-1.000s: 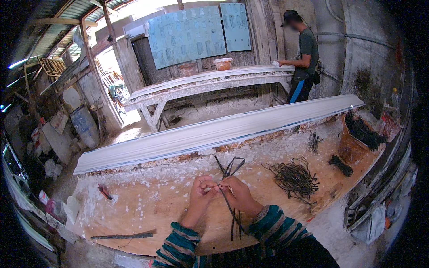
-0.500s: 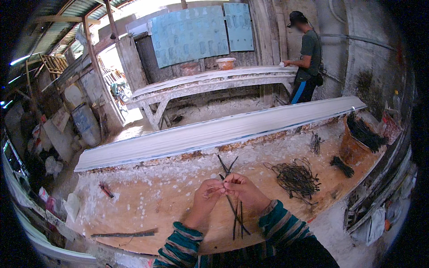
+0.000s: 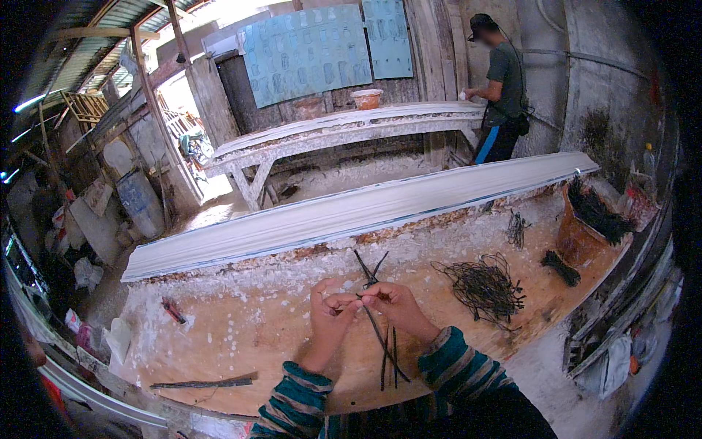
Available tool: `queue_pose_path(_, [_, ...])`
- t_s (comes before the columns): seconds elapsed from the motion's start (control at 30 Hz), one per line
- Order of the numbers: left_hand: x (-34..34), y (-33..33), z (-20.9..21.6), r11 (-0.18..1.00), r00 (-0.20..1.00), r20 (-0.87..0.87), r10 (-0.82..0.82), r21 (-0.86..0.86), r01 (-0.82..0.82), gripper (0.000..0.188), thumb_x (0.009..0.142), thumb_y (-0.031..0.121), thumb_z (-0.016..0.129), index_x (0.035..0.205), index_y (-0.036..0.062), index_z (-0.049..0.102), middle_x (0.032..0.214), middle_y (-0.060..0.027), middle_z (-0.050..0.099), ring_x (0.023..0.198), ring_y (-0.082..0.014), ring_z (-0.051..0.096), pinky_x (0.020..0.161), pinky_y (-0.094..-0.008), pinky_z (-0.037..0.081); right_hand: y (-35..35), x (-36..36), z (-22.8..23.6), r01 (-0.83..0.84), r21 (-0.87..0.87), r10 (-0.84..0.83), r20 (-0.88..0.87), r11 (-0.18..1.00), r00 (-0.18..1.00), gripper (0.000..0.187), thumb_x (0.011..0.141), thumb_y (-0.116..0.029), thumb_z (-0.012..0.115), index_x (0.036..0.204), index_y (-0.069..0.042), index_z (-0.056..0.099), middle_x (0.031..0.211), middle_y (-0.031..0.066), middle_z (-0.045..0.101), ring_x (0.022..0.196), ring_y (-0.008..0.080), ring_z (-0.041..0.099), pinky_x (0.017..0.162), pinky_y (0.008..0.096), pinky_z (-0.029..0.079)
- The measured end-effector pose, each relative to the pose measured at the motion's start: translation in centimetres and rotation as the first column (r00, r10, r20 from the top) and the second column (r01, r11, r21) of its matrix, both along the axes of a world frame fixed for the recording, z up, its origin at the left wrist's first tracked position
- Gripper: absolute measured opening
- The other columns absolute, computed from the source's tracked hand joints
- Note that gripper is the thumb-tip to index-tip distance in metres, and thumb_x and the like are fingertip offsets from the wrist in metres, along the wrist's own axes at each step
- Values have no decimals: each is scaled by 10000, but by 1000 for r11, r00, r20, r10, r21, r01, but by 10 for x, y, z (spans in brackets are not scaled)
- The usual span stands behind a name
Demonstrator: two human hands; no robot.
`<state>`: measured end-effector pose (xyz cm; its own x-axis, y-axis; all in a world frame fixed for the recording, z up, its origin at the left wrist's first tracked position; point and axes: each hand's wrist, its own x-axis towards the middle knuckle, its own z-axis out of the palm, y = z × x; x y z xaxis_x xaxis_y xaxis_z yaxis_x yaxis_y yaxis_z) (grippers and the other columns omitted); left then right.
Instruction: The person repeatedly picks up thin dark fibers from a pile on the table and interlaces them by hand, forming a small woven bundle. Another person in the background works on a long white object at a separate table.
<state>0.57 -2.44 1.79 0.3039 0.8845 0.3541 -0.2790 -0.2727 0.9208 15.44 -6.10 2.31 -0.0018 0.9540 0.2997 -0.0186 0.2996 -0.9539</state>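
Several thin black strips (image 3: pixel 385 344) cross one another in front of me, their upper ends fanning out beyond my fingers and their lower ends reaching toward the table's near edge. My right hand (image 3: pixel 401 307) pinches them close to the crossing. Thumb and index finger of my left hand (image 3: pixel 333 316) meet my right fingertips at the same spot, pinching a short black end, with its other fingers curled loosely. Exactly how the strips join is hidden by the fingertips. To the right lies a loose tangle of black cord (image 3: pixel 482 289).
Black strands fill an orange bucket (image 3: pixel 578 241) at right, near a small black bundle (image 3: pixel 561 268). A dark strip (image 3: pixel 205 383) and a red tool (image 3: pixel 173 311) lie left. Beyond the long white moulding (image 3: pixel 351 212), a person (image 3: pixel 504 88) stands at another bench (image 3: pixel 336 132).
My left hand has shifted slightly left and its fingers have lifted, while the fingertips stay together at the strips. The view has tilted slightly.
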Motion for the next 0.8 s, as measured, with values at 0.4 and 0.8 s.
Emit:
queue_pose_path(0.4, [0, 2, -13, 941, 972, -188, 143, 331, -74, 498, 735, 13, 634, 1149, 79, 366, 814, -56, 570, 703, -98, 559, 543, -197, 460, 1, -4, -5, 127, 160, -167, 263, 979, 950, 108, 795, -62, 582, 886, -10, 605, 785, 60, 588, 735, 125, 541, 653, 247, 428])
queue_pose_path(0.8, [2, -2, -10, 875, 863, -326, 387, 424, -233, 410, 682, 51, 651, 1053, 85, 478, 773, -21, 560, 664, -102, 540, 511, -222, 422, 4, -12, -17, 168, 362, -315, 398, 917, 861, 70, 770, -68, 563, 830, -32, 559, 745, 107, 535, 689, 260, 527, 607, 331, 424])
